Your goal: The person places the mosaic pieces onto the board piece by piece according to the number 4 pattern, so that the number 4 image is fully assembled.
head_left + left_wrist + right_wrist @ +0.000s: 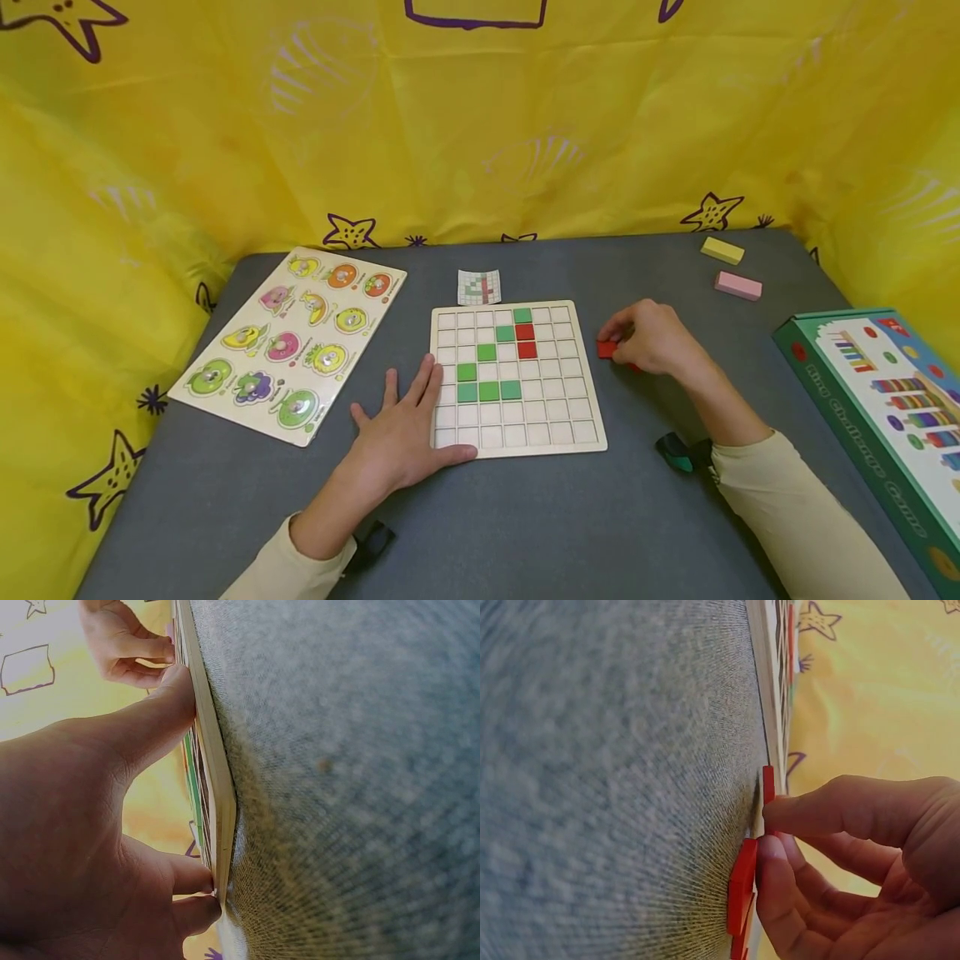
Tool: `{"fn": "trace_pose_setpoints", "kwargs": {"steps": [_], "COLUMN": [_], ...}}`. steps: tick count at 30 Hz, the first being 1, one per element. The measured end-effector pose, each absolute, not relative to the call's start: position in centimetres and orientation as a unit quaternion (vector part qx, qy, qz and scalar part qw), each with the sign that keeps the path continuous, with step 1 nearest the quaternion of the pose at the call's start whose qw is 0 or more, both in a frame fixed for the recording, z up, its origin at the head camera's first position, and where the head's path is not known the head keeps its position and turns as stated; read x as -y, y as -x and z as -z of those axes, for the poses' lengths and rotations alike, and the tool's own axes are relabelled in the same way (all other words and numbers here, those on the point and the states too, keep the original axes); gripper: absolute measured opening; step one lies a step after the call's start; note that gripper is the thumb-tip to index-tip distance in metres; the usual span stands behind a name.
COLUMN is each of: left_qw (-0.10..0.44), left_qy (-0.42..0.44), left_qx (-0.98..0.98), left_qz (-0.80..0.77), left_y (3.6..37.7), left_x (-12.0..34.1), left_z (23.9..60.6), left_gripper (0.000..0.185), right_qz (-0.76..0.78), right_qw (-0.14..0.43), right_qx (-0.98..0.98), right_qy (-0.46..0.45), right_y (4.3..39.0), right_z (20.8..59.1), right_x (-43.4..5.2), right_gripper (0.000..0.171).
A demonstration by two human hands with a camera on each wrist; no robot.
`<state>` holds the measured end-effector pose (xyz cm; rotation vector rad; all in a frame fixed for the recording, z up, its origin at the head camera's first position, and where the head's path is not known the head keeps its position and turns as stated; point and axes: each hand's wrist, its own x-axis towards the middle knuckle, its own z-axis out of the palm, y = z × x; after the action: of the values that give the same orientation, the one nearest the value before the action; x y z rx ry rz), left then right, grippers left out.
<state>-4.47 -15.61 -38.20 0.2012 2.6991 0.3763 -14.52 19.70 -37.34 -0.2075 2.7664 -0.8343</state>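
Note:
A wooden grid board (517, 433) lies mid-table, with several green tiles (488, 390) and two red tiles (526, 340) set in its cells. My left hand (408, 417) lies flat with straight fingers against the board's front-left corner, its thumb along the front edge; the left wrist view shows this left hand (112, 825) against the board's edge (214, 787). To the right of the board, my right hand (645, 337) is curled and pinches a small red tile (606, 349) at its fingertips. In the right wrist view that red tile (769, 784) is at the thumb tip, with more red tiles (742, 885) lying on the cloth.
A fruit peg puzzle (292, 342) lies at the left. A small pattern card (478, 287) sits behind the board. A yellow block (722, 250) and a pink block (738, 286) lie at the back right, and a green game box (885, 417) lies at the right edge. Yellow sheeting surrounds the table.

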Motion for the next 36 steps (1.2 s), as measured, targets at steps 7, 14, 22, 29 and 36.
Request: {"fn": "trace_pose_setpoints", "kwargs": {"steps": [7,14,22,29,36], "left_qw": [0.199,0.201,0.2,0.201,0.2], "left_qy": [-0.072,-0.073,-0.074,-0.074,-0.073], "left_qx": [-0.968,-0.967,-0.968,-0.967,-0.967], "left_qz": [-0.134,-0.137,-0.134,-0.137,-0.137], "left_y": [4.5,4.5,4.4,4.5,4.5], "left_x": [15.6,15.6,15.6,15.6,15.7], "left_z": [38.3,38.3,38.2,38.1,38.2], "left_gripper": [0.121,0.121,0.121,0.121,0.121], "right_qz": [0.299,0.314,0.329,0.34,0.349], "right_qw": [0.122,0.119,0.119,0.119,0.122], "right_qx": [-0.943,-0.938,-0.933,-0.928,-0.923], "right_qy": [0.081,0.087,0.087,0.094,0.11], "right_y": [14.6,14.5,14.4,14.5,14.7], "right_z": [37.2,37.0,36.9,37.0,37.2], "right_x": [-19.9,-19.7,-19.4,-18.7,-17.7], "right_gripper": [0.03,0.027,0.025,0.025,0.025]}}
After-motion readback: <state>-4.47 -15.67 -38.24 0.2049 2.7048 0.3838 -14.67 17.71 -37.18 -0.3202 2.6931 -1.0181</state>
